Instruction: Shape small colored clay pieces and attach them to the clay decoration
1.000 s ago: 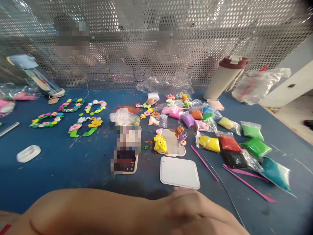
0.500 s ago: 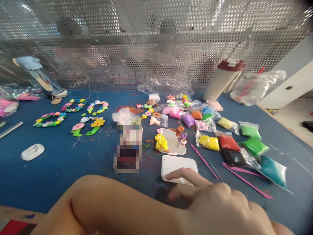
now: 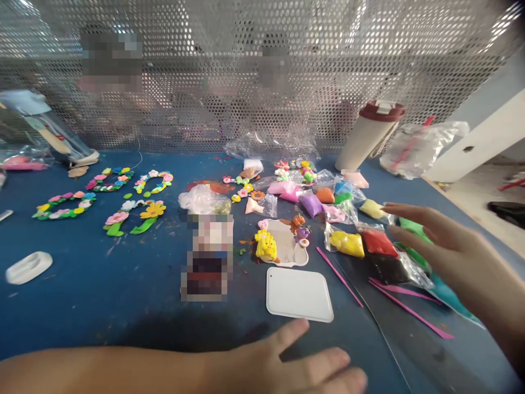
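Observation:
At the bottom centre my left hand (image 3: 307, 361) is open, fingers spread low over the table, just in front of a white rounded board (image 3: 299, 294) with a small hole in one corner. My right hand (image 3: 451, 251) reaches in from the right, fingers stretched out above bagged coloured clay. Nearest its fingertips are a pale yellow clay packet (image 3: 372, 208), a red packet (image 3: 379, 242) and a partly covered green packet (image 3: 413, 227). Neither hand visibly holds anything. Behind the white board lies a board (image 3: 287, 253) decorated with yellow, orange and purple clay figures.
Pink modelling tools (image 3: 414, 312) and a thin wire (image 3: 381, 325) lie right of the board. Flowered clay rings (image 3: 65, 205) sit at the left. A blurred-out item (image 3: 208, 257) lies mid-table. Tumbler (image 3: 371, 137), water bottle (image 3: 53, 131) and perforated metal panel (image 3: 197, 109) stand behind.
My left hand has moved down and left, off the white board, which is now uncovered. My right hand has come into clear view over the clay packets. The view has shifted slightly.

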